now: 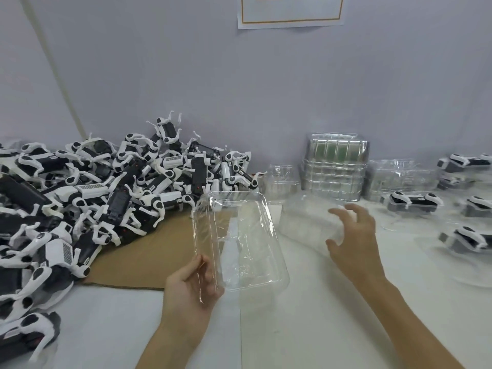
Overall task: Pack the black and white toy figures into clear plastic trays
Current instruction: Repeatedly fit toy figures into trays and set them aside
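Pale grey wall [239,89] fills the back, with a paper sign [290,12] stuck up high, and below it is a smooth white table [319,328]. On the left of the table lies a flat sheet of brown cardboard [149,257]. A big messy heap of toy figures [93,195] sits on it and spills over its edge. They are hard and shiny, black in the body with white bent legs, and some have a striped sticker. The left hand [190,286] reaches up from below with its palm turned up. Its thumb and curled fingers grip the near corner of a clear tray [247,235], which is held up off the table and tipped. This tray is thin see-through plastic, a long box shape with round corners and a flat rim, and nothing is in it. The right hand [354,235] reaches forward with fingers spread wide and bent. Its thumb is on the near side and its fingers on the far side of a low stack of trays [306,222] lying on the table, so it holds one end of it. That stack looks cloudy and blurry. Against the wall stands a tall pile of trays [335,171], shiny and ridged. On the right, packed trays [412,202] each hold one toy.
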Demonstrator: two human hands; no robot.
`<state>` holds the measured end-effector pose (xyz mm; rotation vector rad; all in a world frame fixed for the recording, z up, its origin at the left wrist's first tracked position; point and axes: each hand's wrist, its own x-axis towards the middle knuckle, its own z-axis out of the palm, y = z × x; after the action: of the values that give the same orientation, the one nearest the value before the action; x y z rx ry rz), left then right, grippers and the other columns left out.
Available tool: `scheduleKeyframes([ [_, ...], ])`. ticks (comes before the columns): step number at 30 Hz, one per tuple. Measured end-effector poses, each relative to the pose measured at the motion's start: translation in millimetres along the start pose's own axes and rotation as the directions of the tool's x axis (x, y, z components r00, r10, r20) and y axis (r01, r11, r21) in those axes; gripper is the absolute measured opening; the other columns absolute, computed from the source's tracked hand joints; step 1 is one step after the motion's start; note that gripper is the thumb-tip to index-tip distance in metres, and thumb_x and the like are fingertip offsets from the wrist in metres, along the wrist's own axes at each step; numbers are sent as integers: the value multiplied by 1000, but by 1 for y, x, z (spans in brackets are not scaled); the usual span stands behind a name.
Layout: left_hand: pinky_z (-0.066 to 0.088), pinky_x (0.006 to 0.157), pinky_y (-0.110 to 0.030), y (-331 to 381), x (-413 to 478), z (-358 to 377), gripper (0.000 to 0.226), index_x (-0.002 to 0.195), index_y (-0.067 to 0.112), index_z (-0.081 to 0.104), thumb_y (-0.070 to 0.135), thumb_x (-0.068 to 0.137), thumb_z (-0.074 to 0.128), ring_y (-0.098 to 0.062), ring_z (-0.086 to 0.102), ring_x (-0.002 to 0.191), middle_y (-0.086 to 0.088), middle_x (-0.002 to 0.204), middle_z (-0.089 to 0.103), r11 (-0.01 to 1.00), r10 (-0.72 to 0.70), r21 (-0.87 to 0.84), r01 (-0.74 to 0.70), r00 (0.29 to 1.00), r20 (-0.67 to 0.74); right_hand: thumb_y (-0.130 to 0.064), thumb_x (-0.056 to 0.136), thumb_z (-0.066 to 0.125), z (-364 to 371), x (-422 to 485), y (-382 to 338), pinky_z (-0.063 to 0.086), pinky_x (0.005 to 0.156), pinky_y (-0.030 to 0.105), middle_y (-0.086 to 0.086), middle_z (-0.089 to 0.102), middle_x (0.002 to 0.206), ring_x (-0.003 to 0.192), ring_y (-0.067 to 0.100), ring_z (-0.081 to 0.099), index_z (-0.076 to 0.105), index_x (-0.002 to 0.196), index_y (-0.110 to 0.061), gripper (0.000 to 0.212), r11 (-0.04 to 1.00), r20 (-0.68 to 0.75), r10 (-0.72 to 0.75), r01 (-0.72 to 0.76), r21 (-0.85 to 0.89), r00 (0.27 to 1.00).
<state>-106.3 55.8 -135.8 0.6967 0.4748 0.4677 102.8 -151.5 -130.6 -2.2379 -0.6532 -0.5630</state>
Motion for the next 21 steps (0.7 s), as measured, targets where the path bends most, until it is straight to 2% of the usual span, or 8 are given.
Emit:
scheduleKeyframes([
  [2,40,47,-23,0,-1,2,18,84,9,68,22,72,63,-14,43,57,-1,68,49,1000,9,0,-9,1000,-20,7,69,72,-4,0,3,44,86,38,10,46,115,103,30,47,62,120,-12,55,996,-129,87,-87,2,988],
  [5,37,45,-24,-1,-2,3,13,77,11,65,22,71,62,-15,41,55,-2,65,46,1000,24,16,-23,999,-44,6,75,66,-6,1,8,40,70,32,3,45,99,74,18,51,58,112,-14,43,979,-128,192,-182,87,973],
  [9,43,44,-25,-2,0,0,18,91,9,64,23,81,56,-16,38,56,-2,67,44,999,24,49,-20,996,-86,1,85,63,-5,1,8,39,85,28,5,53,122,93,17,52,56,126,-13,44,956,44,237,-241,168,971],
  [13,42,39,-26,-3,0,1,13,76,11,58,24,74,56,-14,37,43,-1,60,43,1000,6,-4,-6,999,-38,-16,94,65,-3,-4,-15,47,80,29,-2,64,123,88,11,66,59,118,-23,25,885,271,198,-291,363,942],
  [15,41,37,-25,-3,0,1,12,77,11,58,21,73,55,-14,37,41,0,58,41,999,10,-46,-11,1000,-26,-31,95,63,-3,-9,-34,53,81,31,-2,68,120,90,11,72,59,116,-28,21,743,507,88,-395,541,858],
  [17,42,40,-26,-4,-2,2,11,80,11,58,18,73,52,-15,40,44,-2,59,42,998,34,-57,-34,999,-9,-49,91,64,0,-18,-50,55,81,29,-4,64,127,100,13,71,54,124,-33,39,642,705,-71,-509,573,705],
  [19,42,47,-27,-5,-3,3,9,77,11,59,13,73,50,-17,42,49,-4,63,46,998,48,-44,-46,999,24,-55,82,67,7,-28,-60,53,79,27,-6,59,132,106,17,70,46,133,-36,58,602,792,-157,-579,550,590],
  [21,41,52,-28,-5,-4,4,10,75,11,58,8,73,48,-18,46,53,-5,67,51,999,40,-14,-39,997,72,-44,84,69,12,-35,-66,52,78,27,-4,60,130,103,17,71,44,134,-37,56,605,760,-157,-547,579,631],
])
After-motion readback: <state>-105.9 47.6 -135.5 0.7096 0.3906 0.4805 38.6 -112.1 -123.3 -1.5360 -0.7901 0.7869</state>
